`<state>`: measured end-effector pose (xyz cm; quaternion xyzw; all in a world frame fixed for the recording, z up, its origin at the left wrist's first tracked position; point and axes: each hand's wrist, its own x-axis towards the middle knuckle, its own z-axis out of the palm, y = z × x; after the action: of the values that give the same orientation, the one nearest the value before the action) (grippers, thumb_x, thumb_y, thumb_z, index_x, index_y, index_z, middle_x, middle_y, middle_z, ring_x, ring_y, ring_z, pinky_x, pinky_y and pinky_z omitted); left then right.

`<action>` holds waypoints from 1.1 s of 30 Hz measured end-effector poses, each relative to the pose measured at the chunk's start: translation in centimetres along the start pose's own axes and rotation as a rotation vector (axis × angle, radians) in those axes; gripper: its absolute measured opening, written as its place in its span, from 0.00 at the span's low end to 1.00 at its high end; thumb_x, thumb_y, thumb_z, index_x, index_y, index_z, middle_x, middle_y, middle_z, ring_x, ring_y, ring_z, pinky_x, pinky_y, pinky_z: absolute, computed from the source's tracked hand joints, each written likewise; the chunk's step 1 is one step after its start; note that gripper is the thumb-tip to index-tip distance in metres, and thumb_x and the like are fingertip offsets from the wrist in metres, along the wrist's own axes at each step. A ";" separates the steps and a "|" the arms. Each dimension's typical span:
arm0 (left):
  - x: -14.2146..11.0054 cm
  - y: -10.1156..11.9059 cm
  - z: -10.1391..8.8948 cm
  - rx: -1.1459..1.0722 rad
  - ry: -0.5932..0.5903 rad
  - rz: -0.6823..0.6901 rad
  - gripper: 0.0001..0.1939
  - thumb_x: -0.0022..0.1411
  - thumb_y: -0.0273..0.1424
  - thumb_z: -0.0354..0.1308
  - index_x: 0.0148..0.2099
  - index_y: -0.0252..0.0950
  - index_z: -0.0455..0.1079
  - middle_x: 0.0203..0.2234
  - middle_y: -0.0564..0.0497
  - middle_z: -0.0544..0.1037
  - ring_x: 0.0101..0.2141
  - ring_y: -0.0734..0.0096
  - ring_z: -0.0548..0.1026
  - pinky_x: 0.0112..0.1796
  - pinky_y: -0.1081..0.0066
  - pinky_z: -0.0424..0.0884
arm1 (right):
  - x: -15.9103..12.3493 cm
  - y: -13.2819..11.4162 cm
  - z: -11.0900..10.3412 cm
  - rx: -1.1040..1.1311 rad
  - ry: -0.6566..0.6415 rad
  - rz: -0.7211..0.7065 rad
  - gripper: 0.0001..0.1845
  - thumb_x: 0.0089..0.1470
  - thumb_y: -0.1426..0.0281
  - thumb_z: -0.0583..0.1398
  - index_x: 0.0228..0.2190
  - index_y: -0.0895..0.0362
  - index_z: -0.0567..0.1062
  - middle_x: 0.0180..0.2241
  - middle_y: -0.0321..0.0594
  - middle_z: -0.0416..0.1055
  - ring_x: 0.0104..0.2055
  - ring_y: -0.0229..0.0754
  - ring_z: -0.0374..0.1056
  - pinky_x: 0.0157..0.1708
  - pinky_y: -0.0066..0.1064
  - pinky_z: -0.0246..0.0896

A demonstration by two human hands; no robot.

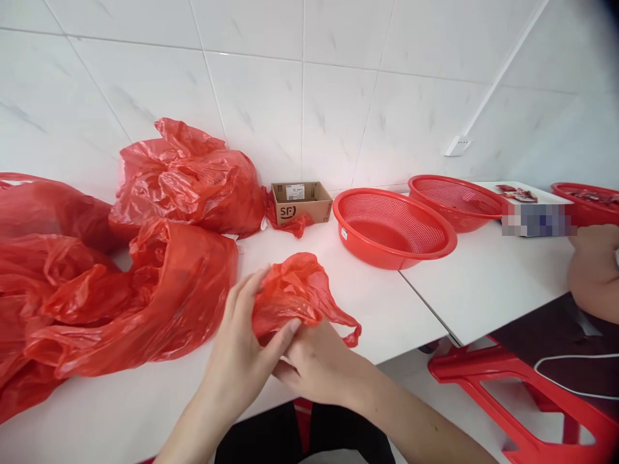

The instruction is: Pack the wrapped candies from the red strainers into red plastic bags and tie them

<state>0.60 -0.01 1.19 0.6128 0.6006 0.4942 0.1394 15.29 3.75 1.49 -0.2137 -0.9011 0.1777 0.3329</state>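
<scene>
A small red plastic bag is between my hands above the near edge of the white table, one looped handle trailing to the right. My left hand grips the bag's left side and mouth, fingers behind it and thumb on the near edge. At the bag's mouth is my right hand, its back turned up and thumb bent below. The bag and my left thumb hide the right fingers, so I cannot see what they hold.
Large filled red bags crowd the left. Behind stands a small cardboard box. Red colanders stand to the right, near another person's arm. A red stool is below, and a seam divides the tables.
</scene>
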 end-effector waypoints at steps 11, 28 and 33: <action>1.7 -3.9 -2.5 -0.884 0.095 -0.665 0.05 0.57 0.30 0.62 0.37 0.36 0.75 0.30 0.52 0.77 0.28 0.75 0.74 0.29 0.78 0.73 | -1.3 7.3 -1.9 -0.196 -0.308 0.513 0.18 0.66 0.69 0.48 0.50 0.57 0.73 0.46 0.48 0.76 0.48 0.48 0.71 0.48 0.39 0.64; 0.6 -7.3 -0.6 -0.704 0.151 -0.871 0.26 0.37 0.47 0.72 0.39 0.39 0.78 0.36 0.50 0.79 0.34 0.64 0.76 0.24 0.77 0.70 | -5.5 19.2 -22.2 -0.406 0.426 0.704 0.18 0.59 0.62 0.56 0.48 0.55 0.75 0.48 0.45 0.75 0.50 0.46 0.71 0.51 0.41 0.66; -0.3 -10.3 0.9 -0.497 0.143 -0.825 0.21 0.39 0.47 0.70 0.35 0.43 0.80 0.39 0.49 0.82 0.41 0.51 0.78 0.31 0.69 0.76 | -8.2 30.3 -29.1 -0.938 0.119 1.033 0.28 0.60 0.68 0.52 0.61 0.62 0.61 0.60 0.57 0.63 0.58 0.55 0.64 0.52 0.44 0.62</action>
<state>-4.80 2.51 -7.21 0.2360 0.6655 0.5671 0.4240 48.70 30.41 3.99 -0.7450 -0.6461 -0.1067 0.1271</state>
